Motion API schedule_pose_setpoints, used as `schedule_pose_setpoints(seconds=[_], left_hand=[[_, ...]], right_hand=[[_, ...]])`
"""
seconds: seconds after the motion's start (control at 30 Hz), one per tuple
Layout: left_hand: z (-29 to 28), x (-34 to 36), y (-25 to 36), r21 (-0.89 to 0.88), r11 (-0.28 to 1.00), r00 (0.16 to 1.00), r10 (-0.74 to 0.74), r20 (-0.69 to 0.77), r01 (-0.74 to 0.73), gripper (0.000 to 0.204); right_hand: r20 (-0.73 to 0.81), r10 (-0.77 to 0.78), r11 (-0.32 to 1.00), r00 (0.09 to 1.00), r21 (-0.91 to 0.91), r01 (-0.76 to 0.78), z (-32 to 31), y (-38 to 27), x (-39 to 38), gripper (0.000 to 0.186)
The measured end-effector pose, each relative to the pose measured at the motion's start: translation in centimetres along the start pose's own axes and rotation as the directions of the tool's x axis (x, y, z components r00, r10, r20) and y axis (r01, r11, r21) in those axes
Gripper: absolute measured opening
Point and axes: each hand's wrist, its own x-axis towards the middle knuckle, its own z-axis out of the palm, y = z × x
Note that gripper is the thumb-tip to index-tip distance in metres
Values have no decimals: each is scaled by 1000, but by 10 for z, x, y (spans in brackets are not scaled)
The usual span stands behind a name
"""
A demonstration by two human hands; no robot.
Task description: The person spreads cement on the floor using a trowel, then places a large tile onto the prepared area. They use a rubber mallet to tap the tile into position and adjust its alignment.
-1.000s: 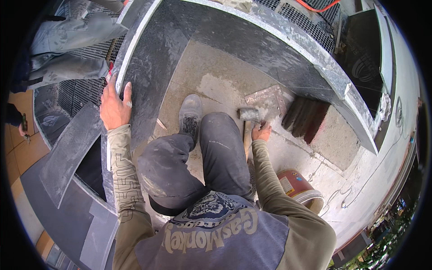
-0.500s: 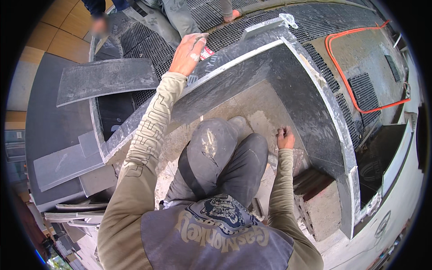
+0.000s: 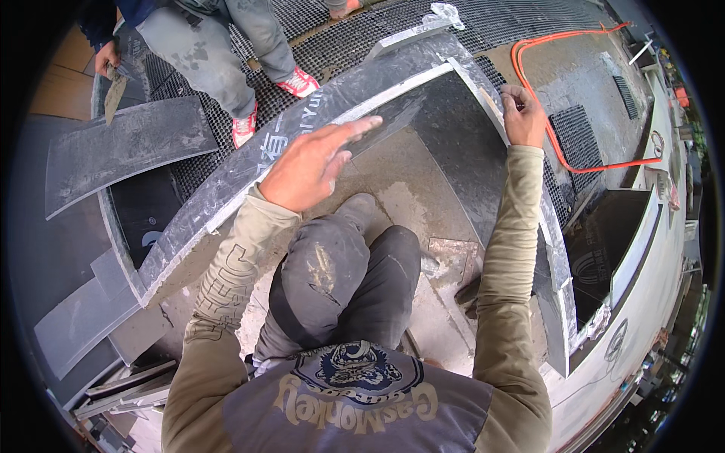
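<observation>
A dark grey panel box with pale, rough rims surrounds my bent knees; its far wall and right wall meet at a corner ahead. Over the far wall's rim, my left hand is stretched out flat, holding nothing; touching or just above, I cannot tell. My right hand is at the right wall's top edge, thumb and fingers drawn together. Whatever they may pinch is hidden. Beside its fingertips, a small tan strip lies along the rim.
A co-worker in red-and-white shoes stands beyond the far wall, one hand gripping a thin flat piece. A curved grey slab lies at left. Black grid mats cover the floor behind; an orange hose runs at right.
My left hand has come back from the far wall and spread its fingers. My right hand has risen from inside the box to the right rim. The co-worker's shoes have come into view.
</observation>
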Motion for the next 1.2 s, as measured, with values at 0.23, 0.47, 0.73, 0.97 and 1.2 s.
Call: schedule_pose_setpoints(seconds=[0.23,0.47,0.73,0.97,1.2], left_hand=[[-10,-45,-27,-91,912,849,-331,412,400,30],[-40,-23,-1,-95,711,699,-644,312,697,52],[26,95,12,-39,698,685,-688,241,715,55],[15,32,27,177,770,676,-627,388,613,40],[-99,-222,69,399,520,420,-851,316,755,31]], right_hand=[[623,113,938,774,-324,124,14,160,82,47],[640,265,873,721,-476,102,19,82,66,54],[32,98,974,995,-208,-89,-9,-50,37,22],[423,400,881,813,67,-468,0,-150,-124,25],[685,528,723,502,-52,-689,-109,-201,-334,22]])
